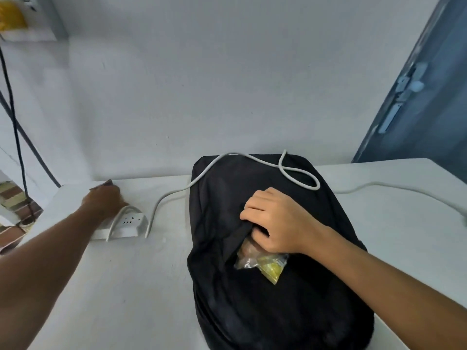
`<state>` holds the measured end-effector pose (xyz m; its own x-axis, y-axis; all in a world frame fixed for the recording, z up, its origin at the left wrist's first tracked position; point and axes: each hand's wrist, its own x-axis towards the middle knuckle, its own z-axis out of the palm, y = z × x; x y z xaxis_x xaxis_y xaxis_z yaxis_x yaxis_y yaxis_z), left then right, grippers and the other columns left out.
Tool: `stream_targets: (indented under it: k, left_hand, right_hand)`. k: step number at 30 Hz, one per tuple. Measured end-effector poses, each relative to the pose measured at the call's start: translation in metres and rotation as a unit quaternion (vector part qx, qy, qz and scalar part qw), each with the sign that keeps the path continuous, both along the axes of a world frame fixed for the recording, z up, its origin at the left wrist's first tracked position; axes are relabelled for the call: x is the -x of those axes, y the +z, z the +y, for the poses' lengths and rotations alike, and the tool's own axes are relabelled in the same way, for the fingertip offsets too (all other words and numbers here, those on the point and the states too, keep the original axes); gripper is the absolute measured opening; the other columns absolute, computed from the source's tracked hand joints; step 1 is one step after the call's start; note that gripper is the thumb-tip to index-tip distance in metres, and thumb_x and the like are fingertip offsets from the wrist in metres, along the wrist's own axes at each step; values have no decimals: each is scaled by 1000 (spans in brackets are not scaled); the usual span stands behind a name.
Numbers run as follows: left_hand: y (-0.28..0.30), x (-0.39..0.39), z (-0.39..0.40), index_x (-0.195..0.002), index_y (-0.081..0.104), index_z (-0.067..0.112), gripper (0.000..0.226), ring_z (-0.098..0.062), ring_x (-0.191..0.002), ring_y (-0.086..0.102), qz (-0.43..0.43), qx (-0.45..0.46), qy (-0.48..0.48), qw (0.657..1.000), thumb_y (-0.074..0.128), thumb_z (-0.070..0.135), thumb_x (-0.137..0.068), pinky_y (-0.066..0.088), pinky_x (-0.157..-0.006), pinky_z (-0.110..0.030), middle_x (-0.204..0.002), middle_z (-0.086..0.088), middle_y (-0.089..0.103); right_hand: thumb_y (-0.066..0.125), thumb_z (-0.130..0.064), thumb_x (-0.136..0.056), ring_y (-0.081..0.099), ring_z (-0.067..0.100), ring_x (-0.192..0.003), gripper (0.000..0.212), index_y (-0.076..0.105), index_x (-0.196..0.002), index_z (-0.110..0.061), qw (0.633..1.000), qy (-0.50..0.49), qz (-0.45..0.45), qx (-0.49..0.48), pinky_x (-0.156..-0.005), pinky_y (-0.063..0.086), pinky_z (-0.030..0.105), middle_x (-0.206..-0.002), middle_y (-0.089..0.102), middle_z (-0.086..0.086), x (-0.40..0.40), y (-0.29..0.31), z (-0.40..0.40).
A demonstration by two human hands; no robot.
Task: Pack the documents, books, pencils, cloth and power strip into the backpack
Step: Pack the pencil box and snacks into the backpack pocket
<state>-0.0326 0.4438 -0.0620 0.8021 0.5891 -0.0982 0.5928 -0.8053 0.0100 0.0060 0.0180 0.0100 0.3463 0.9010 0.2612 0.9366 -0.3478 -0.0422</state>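
One black fabric backpack (265, 286), one white plastic power strip (126, 224) with one white cable (290, 173), one clear plastic bag (262, 261), two bare hands.

Both arms are bare from the frame edge to the wrist; no sleeve is visible on them. The left hand (104, 200) and the right hand (275, 221) wear no glove, ring, watch or bracelet. The fingernails are short and unpainted.

Black backpack (265, 286); white power strip (126, 224); white table (126, 286).
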Motion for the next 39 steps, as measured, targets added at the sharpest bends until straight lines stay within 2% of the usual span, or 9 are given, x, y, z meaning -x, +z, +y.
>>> stream_targets:
  k: [5, 10, 20, 22, 26, 30, 32, 35, 39]
  left_hand:
    - [-4, -5, -1, -91, 59, 11, 12, -34, -98, 59, 16, -45, -38, 998, 53, 19, -85, 49, -79, -40, -106, -11, 57]
    - [-2, -9, -15, -109, 54, 7, 22, -35, -102, 60, 30, -84, -61, 994, 51, 17, -89, 49, -80, -38, -111, -17, 61]
    - [25, 6, -29, -102, 60, 15, 16, -32, -98, 63, 15, -192, -115, 974, 49, 18, -91, 48, -76, -36, -101, -10, 62]
    - [34, 9, -36, -103, 60, 10, 18, -35, -97, 61, -18, -190, -124, 974, 55, 21, -91, 46, -74, -38, -99, -13, 59]
    - [58, 16, -50, -96, 64, -3, 21, -42, -83, 57, -137, -214, -165, 953, 64, -1, -76, 49, -64, -47, -88, -23, 54]
    - [89, 21, -79, -94, 68, -4, 35, -43, -70, 57, -205, -206, -230, 929, 82, 5, -63, 50, -54, -46, -82, -25, 55]
    - [110, 23, -103, -96, 67, -1, 35, -41, -71, 57, -258, -175, -270, 911, 76, 5, -63, 52, -55, -46, -84, -21, 55]
    - [149, 30, -154, -95, 67, 6, 31, -31, -70, 57, -336, -98, -321, 880, 54, 12, -67, 50, -62, -37, -86, -10, 56]
    - [188, 49, -233, -90, 68, 7, 18, -12, -64, 50, -384, -20, -430, 817, 59, 4, -74, 41, -62, -16, -81, -2, 57]
  right_hand:
    - [48, -20, -77, 60, 25, -80, 31, 69, -96, -10, 1000, -5, -5, -1, -71, 47, 40, -86, 66, 3, 1, -2, -8]
    - [51, -19, -76, 62, 24, -86, 34, 68, -103, -9, 1000, -5, -9, -6, -73, 49, 39, -91, 67, 3, 3, -5, -18]
    - [49, -21, -76, 63, 23, -84, 38, 67, -108, -11, 1000, 11, -14, 10, -71, 51, 38, -91, 67, 2, 0, -5, -18]
    - [46, -21, -75, 63, 23, -85, 42, 66, -111, -11, 1000, 13, -19, 17, -71, 51, 37, -93, 67, 2, 0, -3, -20]
    - [40, -26, -71, 62, 22, -89, 54, 61, -120, -14, 998, -2, -34, 47, -73, 51, 36, -100, 66, 2, -3, 2, -23]
    - [51, -30, -75, 55, 23, -101, 52, 55, -126, -19, 993, -27, -54, 102, -84, 46, 39, -113, 60, 1, -8, 14, -26]
    - [57, -36, -79, 50, 24, -109, 51, 52, -128, -21, 987, -58, -50, 138, -88, 43, 39, -121, 53, 2, -9, 24, -28]
    - [62, -35, -78, 46, 27, -114, 54, 48, -129, -23, 974, -124, 12, 187, -87, 46, 41, -123, 45, 4, -12, 42, -29]
    - [70, -25, -76, 53, 22, -108, 50, 55, -124, -24, 965, -140, 149, 165, -87, 47, 35, -120, 51, -2, -25, 64, -31]
